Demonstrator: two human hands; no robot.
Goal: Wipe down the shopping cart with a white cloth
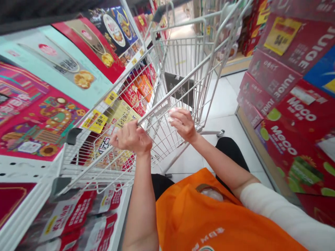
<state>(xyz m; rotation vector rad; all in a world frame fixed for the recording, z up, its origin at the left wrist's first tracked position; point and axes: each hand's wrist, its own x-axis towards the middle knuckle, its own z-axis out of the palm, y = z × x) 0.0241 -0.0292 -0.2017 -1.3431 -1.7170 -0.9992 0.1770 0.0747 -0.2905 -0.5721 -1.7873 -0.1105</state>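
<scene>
A wire shopping cart [183, 82] stands right in front of me, tilted in the view, its basket see-through with a dark plate on the far side. My left hand [134, 137] is wrapped round the cart's near top rail. To the right of it, my right hand [183, 122] is closed in front of the cart's wire side, with something white and crumpled, like tissue, between its fingers. That hand does not grip the rail.
Shelves with boxed goods and yellow price tags [98, 121] line the left. Stacked red drink cartons [298, 111] rise on the right, on a low wooden base. A tiled floor [225, 94] runs between them. Dark-clad knees show below the cart.
</scene>
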